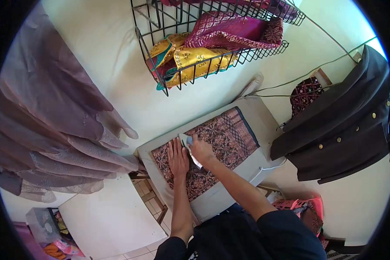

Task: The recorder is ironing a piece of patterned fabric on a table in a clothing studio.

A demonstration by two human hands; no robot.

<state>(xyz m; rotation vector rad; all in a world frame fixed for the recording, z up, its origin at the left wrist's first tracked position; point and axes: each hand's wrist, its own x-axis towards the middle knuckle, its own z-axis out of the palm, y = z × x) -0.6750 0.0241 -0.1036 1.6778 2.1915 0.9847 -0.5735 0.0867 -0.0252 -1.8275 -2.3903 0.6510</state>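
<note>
A patterned cloth point(229, 139) in black and copper-brown, with a dark border at its far right end, lies flat on a beige padded ironing surface point(211, 204). My right hand point(202, 151) grips a clothes iron point(195, 160), whose white body rests on the cloth, pointing towards the wall. Much of the iron is hidden by that hand. Just left of it, my left hand point(178, 160) lies palm down on the cloth with its fingers stretched out, holding nothing.
Above hangs a black wire rack point(178, 73) of folded yellow point(198, 60) and magenta cloth point(227, 32). Mauve garments point(61, 113) hang left, a dark buttoned jacket point(338, 130) right. A white table point(110, 217) stands lower left, a pink basket point(318, 208) lower right. Cords point(305, 78) cross the wall.
</note>
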